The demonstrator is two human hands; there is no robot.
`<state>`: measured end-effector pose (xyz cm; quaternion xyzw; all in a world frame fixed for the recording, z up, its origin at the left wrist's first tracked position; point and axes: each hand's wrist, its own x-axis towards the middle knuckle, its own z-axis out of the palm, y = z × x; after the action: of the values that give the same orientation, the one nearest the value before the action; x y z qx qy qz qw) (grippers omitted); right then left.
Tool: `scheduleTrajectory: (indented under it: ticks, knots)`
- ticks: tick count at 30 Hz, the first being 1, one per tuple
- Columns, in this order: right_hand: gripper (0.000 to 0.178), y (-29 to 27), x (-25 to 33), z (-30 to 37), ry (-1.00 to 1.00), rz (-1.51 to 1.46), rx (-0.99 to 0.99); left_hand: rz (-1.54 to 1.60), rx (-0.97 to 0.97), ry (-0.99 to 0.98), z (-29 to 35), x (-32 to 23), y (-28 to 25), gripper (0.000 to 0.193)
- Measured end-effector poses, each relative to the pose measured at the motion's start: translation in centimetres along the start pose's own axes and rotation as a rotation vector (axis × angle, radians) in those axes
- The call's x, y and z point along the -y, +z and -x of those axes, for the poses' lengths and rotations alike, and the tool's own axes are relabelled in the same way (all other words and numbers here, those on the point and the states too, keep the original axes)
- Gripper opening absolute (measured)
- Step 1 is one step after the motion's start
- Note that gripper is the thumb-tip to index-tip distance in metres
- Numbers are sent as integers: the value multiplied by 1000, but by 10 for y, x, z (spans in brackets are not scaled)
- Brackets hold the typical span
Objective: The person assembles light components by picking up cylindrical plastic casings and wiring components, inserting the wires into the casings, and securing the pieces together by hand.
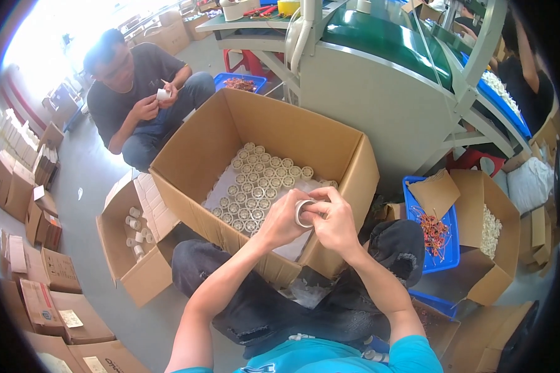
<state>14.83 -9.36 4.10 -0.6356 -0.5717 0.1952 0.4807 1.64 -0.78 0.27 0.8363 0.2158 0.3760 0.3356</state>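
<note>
Both my hands meet over the near side of a large cardboard box [190,199]. Closed round a short white plastic cylinder [300,214] with an open, hollow end is my left hand [281,219]. The fingers of my right hand [333,219] pinch its rim, and a fingertip or two reach into the opening. What lies inside the cylinder is hidden by those fingers. Below them in the box, rows of round whitish parts [255,186] with ribbed tops stand packed on a pale sheet.
A smaller carton [127,267] with white cylinders stands on the left. At the right are a blue tray [449,248] of red wires and a carton [507,233] of small white pieces. A co-worker [146,93] crouches beyond the box, holding a white cylinder. A green conveyor [379,37] stands behind.
</note>
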Motion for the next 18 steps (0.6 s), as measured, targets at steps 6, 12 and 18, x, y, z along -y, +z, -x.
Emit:
scheduleTrajectory:
  ticks: [6,12,18]
  knots:
    - [17,10,-3,0,-59,-2,-83,-46,-54,29,-1,3,4,44]
    - [16,11,-6,-1,-48,-63,-64,-41,-81,75,1,5,4,42]
    - [16,9,-4,-2,-56,-54,-42,8,-31,73,-4,3,-1,42]
